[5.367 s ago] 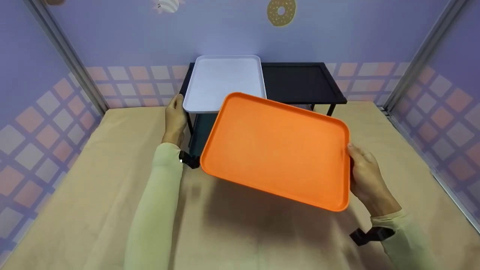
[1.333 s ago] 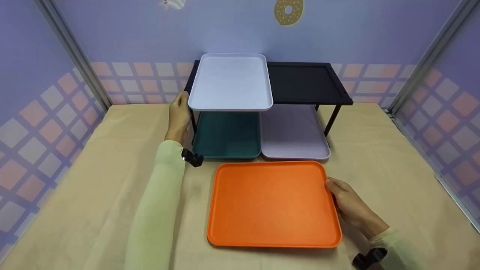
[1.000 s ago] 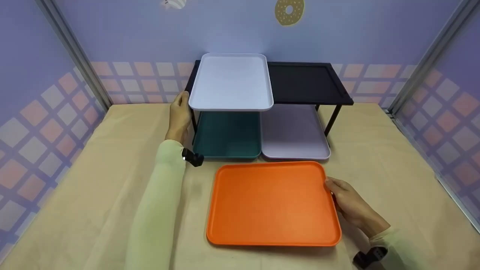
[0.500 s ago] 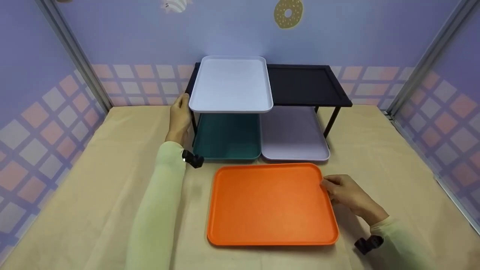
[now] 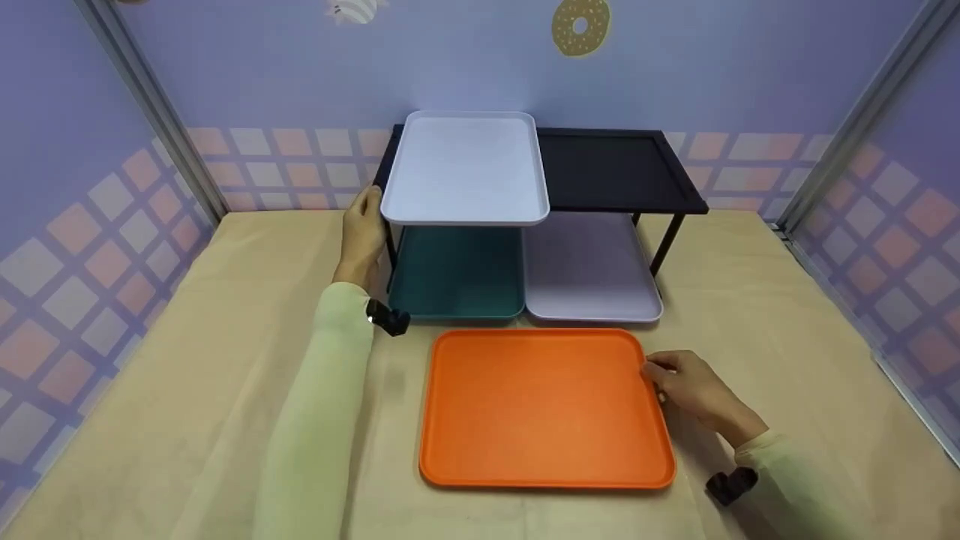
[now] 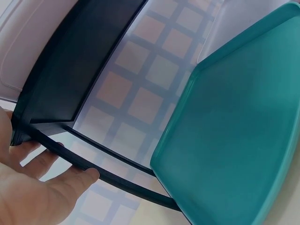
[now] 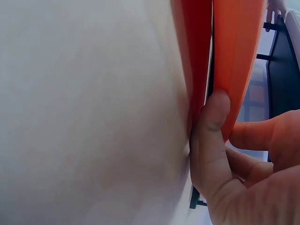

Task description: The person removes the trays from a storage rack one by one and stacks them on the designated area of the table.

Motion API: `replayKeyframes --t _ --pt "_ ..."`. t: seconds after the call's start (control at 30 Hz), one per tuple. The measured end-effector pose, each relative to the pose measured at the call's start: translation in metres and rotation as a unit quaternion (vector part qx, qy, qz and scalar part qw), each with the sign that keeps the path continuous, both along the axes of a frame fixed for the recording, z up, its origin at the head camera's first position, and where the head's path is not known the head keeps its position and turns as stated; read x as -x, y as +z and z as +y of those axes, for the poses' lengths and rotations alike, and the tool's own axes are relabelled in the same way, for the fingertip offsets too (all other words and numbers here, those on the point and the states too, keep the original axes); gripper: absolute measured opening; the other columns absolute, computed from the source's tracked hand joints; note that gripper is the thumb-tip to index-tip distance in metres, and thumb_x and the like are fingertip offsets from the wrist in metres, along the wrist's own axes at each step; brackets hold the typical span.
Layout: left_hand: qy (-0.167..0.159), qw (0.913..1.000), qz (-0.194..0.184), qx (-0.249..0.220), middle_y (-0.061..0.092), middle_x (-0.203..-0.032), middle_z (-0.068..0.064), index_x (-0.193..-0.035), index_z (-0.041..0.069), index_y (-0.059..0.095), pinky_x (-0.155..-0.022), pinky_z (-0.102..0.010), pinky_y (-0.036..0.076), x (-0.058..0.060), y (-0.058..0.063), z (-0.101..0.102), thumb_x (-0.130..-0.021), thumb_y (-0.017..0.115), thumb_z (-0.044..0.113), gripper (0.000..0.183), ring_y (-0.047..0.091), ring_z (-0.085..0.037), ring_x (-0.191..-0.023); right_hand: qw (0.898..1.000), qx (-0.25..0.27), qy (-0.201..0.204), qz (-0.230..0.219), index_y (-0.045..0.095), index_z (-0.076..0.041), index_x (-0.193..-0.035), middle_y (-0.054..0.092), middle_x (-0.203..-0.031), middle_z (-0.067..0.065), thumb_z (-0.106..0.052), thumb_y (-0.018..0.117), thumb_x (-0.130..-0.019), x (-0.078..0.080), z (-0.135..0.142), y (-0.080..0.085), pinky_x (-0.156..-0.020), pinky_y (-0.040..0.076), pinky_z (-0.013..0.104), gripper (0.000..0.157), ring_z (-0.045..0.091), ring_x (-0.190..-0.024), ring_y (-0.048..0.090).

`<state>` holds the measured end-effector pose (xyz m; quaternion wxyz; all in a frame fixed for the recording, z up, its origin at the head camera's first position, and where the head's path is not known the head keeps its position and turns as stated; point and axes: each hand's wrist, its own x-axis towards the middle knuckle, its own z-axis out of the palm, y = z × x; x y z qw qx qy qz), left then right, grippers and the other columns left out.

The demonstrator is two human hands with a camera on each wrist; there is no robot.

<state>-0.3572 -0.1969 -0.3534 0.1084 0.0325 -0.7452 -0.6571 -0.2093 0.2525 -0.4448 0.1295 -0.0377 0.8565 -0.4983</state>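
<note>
An orange tray (image 5: pixel 547 412) is low over the tablecloth in front of the rack. My right hand (image 5: pixel 694 386) pinches its right rim; in the right wrist view one finger (image 7: pixel 213 140) lies along the outer side of the orange rim (image 7: pixel 239 51), with the thumb opposite. Whether that side touches the cloth I cannot tell. My left hand (image 5: pixel 362 232) grips the left end of a black two-level rack (image 5: pixel 615 172), its fingers near the upper corner and leg in the left wrist view. A white tray (image 5: pixel 466 169) sits on the rack's top, left half, overhanging the front.
Under the rack's top lie a green tray (image 5: pixel 457 274) at left and a pale lilac tray (image 5: pixel 589 270) at right, side by side. Beige cloth (image 5: pixel 187 390) covers the table. Lilac walls (image 5: pixel 465 60) enclose the back and both sides.
The orange tray, held up tilted several seconds ago, has come down in front of the rack and levelled. My right hand's fingers have shifted on its rim. My left hand stays at the rack.
</note>
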Motion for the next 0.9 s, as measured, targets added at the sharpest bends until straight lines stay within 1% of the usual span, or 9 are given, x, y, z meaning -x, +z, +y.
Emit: replayKeyframes --t 0.1,0.27,0.43,0.53,0.7,0.9 --pt "-0.001 1.0 0.002 -0.005 0.029 -0.168 -0.009 -0.161 0.01 0.031 -0.127 -0.031 0.021 -0.0007 0.0005 0.0008 -0.112 0.036 0.04 0.058 0.022 -0.02 -0.156 0.999 -0.04 -0.011 0.02 0.068 0.006 -0.1 0.054 -0.072 0.004 -0.008 0.053 -0.105 -0.0005 -0.0012 0.0008 -0.057 0.046 0.024 0.021 0.014 -0.066 0.052" --pt "-0.001 0.9999 0.005 -0.009 0.03 -0.167 -0.009 -0.161 0.009 0.032 -0.127 -0.032 0.021 -0.0006 0.0002 0.0011 -0.113 0.035 0.038 0.056 0.023 -0.021 -0.156 0.994 -0.091 -0.03 0.047 0.069 0.008 -0.111 0.064 -0.083 0.008 -0.008 0.057 -0.101 -0.0018 -0.0047 0.0003 -0.059 0.05 0.025 0.022 0.016 -0.07 0.057" --pt "-0.002 0.9999 0.001 -0.014 0.028 -0.168 -0.009 -0.162 0.008 0.029 -0.127 -0.032 0.022 0.0007 0.0 0.0014 -0.113 0.033 0.038 0.057 0.022 -0.021 -0.156 0.991 -0.119 -0.028 0.06 0.07 0.007 -0.108 0.067 -0.09 0.011 -0.007 0.06 -0.099 -0.0024 -0.0054 0.0009 -0.06 0.05 0.026 0.019 0.016 -0.071 0.059" --pt "-0.001 0.9998 -0.005 -0.019 0.028 -0.168 -0.009 -0.162 0.009 0.028 -0.127 -0.032 0.022 0.0019 -0.0005 0.0012 -0.113 0.034 0.039 0.058 0.022 -0.021 -0.156 0.991 -0.123 -0.023 0.054 0.068 0.007 -0.111 0.067 -0.091 0.012 -0.008 0.062 -0.098 -0.003 -0.0051 0.0014 -0.062 0.051 0.026 0.02 0.017 -0.072 0.06" --pt "0.001 0.9998 -0.006 -0.018 0.028 -0.168 -0.008 -0.162 0.009 0.028 -0.127 -0.033 0.022 0.0032 -0.0015 0.0012 -0.113 0.034 0.039 0.058 0.022 -0.021 -0.156 0.994 -0.107 -0.019 0.033 0.062 0.009 -0.12 0.064 -0.093 0.013 -0.01 0.063 -0.099 -0.0047 -0.0038 0.0013 -0.064 0.054 0.028 0.029 0.018 -0.072 0.063" --pt "0.0 0.9998 -0.002 -0.021 0.028 -0.168 -0.009 -0.162 0.009 0.028 -0.127 -0.032 0.021 0.0021 -0.0014 0.0013 -0.113 0.034 0.04 0.059 0.022 -0.021 -0.156 0.995 -0.092 -0.014 0.029 0.061 0.01 -0.12 0.064 -0.092 0.013 -0.009 0.062 -0.1 -0.0054 -0.0022 0.0001 -0.064 0.056 0.029 0.028 0.018 -0.072 0.064"
